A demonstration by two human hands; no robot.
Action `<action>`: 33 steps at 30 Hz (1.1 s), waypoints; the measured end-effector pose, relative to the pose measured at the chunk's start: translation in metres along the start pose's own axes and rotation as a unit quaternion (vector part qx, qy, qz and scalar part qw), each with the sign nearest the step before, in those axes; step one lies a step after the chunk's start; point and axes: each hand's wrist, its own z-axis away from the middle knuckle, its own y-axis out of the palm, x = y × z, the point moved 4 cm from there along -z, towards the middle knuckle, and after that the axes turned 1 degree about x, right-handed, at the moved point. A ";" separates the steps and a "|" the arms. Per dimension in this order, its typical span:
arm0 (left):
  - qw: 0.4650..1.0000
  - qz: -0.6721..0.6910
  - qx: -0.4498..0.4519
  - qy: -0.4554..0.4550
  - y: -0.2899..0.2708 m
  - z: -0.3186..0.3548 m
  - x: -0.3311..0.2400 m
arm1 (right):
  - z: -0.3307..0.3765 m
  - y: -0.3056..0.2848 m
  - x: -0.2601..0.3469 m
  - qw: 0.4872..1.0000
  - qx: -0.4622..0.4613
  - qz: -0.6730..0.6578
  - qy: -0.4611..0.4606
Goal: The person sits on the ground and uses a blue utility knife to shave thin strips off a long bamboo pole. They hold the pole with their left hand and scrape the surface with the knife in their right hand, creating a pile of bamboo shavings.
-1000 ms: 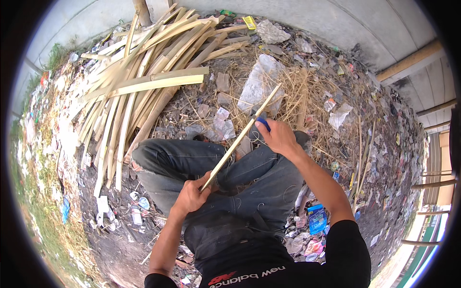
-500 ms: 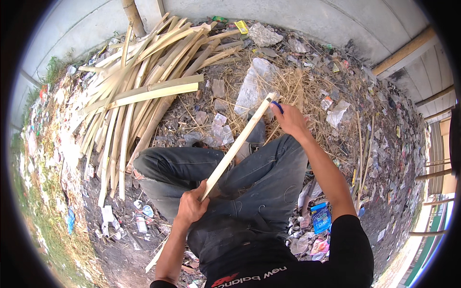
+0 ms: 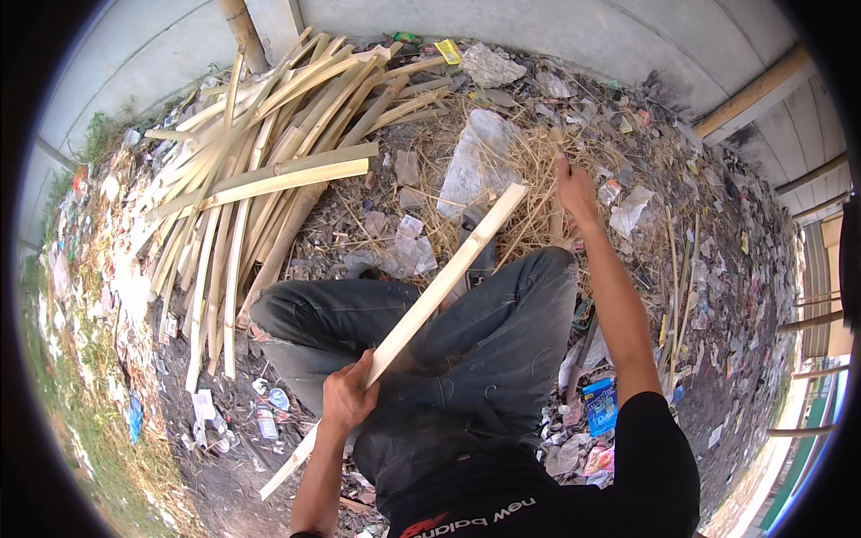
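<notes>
I sit cross-legged in dark jeans [image 3: 502, 332]. My left hand [image 3: 345, 399] grips a long pale bamboo strip [image 3: 439, 291] near its lower part. The strip slants across my lap from the ground at lower left to its upper end over the straw. My right hand [image 3: 574, 188] is stretched forward, away from the strip, over the pile of dry straw and shavings [image 3: 529, 170]. I see only its back, and its fingers are hidden, so whether it holds anything is unclear.
A heap of split bamboo slats [image 3: 260, 179] lies at the left front, leaning toward a post [image 3: 244, 31] and a grey wall [image 3: 556, 27]. Plastic scraps, wrappers and bottles litter the dirt all around. A blue packet [image 3: 601, 403] lies by my right thigh.
My right hand, which held a blue-handled tool against the strip's upper end, has left the strip and reached forward over the straw. The left hand keeps its grip on the strip.
</notes>
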 end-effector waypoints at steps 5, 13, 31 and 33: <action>0.995 -0.009 -0.097 0.031 -0.034 0.006 0.001 | -0.004 -0.009 -0.037 0.987 -0.062 -0.140 0.056; 0.689 -0.244 -0.677 0.087 -0.283 -0.019 0.002 | 0.083 0.028 0.058 0.917 0.176 -0.357 0.023; 0.773 0.575 -0.265 0.043 -0.039 -0.105 -0.055 | 0.216 0.072 0.243 0.743 0.211 -0.634 0.038; 0.749 0.624 -0.223 0.027 -0.001 -0.104 -0.057 | 0.219 0.073 0.244 0.699 0.212 -0.674 0.116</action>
